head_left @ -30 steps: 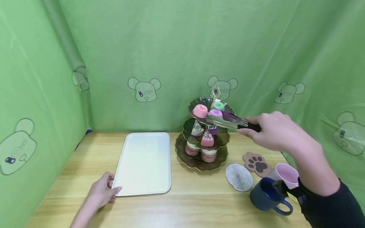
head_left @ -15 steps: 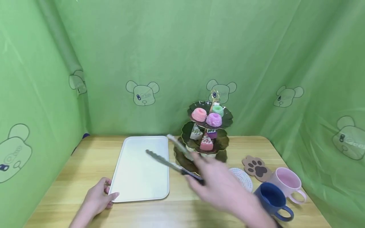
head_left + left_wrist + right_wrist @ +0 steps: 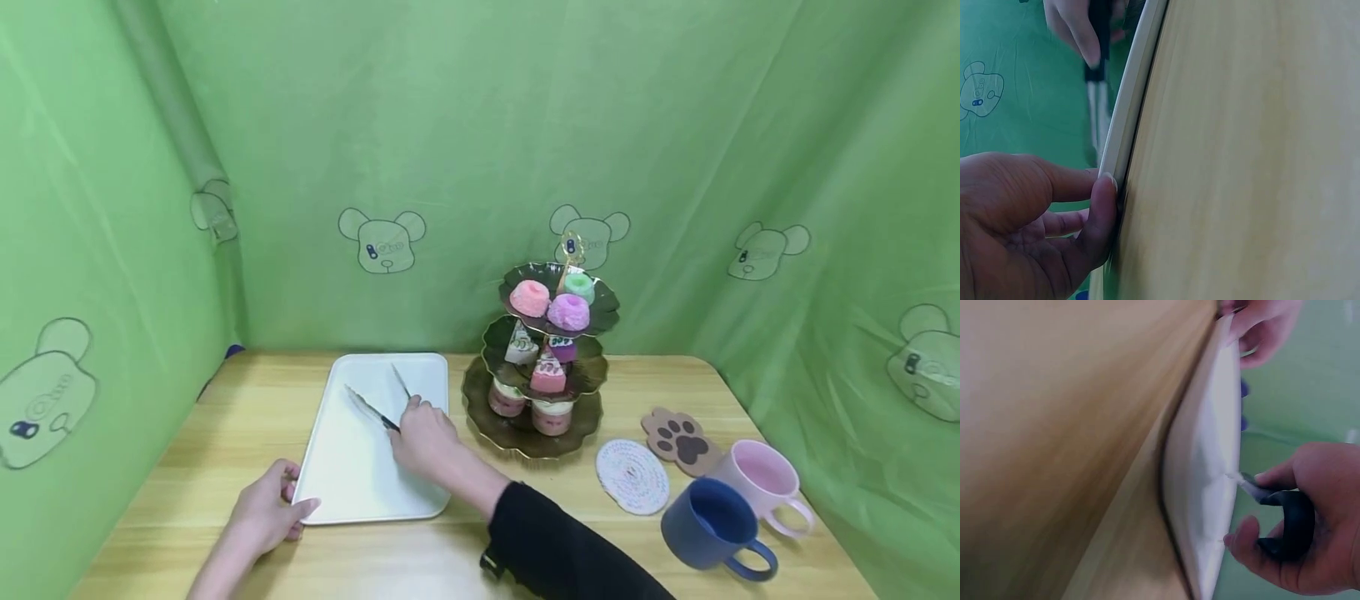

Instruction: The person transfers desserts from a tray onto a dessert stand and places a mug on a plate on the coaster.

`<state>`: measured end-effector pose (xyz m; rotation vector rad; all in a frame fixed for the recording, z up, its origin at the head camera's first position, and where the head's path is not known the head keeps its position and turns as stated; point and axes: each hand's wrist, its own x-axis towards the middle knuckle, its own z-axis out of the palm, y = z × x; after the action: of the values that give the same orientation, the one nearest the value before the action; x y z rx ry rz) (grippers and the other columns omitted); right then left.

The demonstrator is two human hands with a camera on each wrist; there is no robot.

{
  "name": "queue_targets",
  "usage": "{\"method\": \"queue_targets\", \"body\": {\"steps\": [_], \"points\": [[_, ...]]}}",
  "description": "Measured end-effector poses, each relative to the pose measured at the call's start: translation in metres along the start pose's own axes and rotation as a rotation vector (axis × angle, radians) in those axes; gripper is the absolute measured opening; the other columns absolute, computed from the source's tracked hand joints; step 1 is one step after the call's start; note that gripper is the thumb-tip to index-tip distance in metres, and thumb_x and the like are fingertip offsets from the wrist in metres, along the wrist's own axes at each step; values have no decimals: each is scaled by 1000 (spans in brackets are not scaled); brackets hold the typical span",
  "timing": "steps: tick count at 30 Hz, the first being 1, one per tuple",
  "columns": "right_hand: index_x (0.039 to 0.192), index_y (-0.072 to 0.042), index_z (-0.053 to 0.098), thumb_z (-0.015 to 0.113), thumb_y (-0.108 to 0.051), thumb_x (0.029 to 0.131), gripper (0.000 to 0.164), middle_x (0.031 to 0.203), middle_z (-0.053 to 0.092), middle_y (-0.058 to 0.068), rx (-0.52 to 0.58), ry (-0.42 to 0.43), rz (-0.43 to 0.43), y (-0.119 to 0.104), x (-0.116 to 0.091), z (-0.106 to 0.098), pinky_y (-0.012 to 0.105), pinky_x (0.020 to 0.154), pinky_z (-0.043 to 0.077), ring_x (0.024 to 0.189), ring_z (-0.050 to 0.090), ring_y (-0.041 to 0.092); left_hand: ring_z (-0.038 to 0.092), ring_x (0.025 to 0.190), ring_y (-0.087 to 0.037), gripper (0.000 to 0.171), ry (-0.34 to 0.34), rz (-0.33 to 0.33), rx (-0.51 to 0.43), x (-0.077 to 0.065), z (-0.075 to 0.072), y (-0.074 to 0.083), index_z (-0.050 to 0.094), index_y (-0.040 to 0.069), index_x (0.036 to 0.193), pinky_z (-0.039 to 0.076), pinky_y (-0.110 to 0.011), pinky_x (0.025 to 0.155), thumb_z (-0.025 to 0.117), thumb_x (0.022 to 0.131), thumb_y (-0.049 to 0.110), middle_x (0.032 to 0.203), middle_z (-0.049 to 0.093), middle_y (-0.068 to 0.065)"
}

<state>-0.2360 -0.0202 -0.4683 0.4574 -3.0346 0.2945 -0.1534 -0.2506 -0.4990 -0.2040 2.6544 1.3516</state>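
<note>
A white rectangular tray point(image 3: 341, 479) lies on the wooden table, left of a tiered stand. My left hand point(image 3: 262, 508) pinches the rim at its near left corner; the thumb point(image 3: 1105, 206) and a finger meet on that edge in the left wrist view. Over the tray, my right hand point(image 3: 431, 442) grips metal tongs point(image 3: 372, 411) by their black handle point(image 3: 1298, 526). Their two arms point away to the far left, spread apart with nothing between the tips. Whether the tips touch the tray cannot be told.
A dark three-tier stand point(image 3: 480, 412) bears small cakes, cake slices and dessert cups. To its right lie a round woven coaster point(image 3: 632, 477) and a paw-shaped coaster point(image 3: 681, 442), near a blue mug point(image 3: 693, 533) and a pink mug point(image 3: 750, 487). Green cloth point(image 3: 450, 125) surrounds the table.
My right hand has carried the tongs from the stand's top tier leftward and down over the tray, and their arms have spread. My left hand stays at the tray's corner.
</note>
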Motion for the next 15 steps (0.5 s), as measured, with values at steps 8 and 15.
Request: {"method": "queue_targets", "body": {"steps": [8, 15], "points": [[86, -16, 77, 72, -46, 96, 32, 82, 72, 1, -236, -118, 46, -22, 30, 10, 27, 52, 57, 73, 68, 14, 66, 63, -20, 52, -9, 10, 45, 3, 0, 4, 45, -12, 131, 65, -31, 53, 77, 91, -3, 98, 57, -18], [103, -17, 80, 68, -66, 94, 51, 95, 70, -2, -230, -101, 59, -15, 23, 13, 25, 65, 62, 89, 70, 13, 69, 67, -18, 56, -21, 17, 145, -1, 0, 3, 43, -16, 134, 66, -31, 57, 77, 94, 4, 102, 60, -23]]}}
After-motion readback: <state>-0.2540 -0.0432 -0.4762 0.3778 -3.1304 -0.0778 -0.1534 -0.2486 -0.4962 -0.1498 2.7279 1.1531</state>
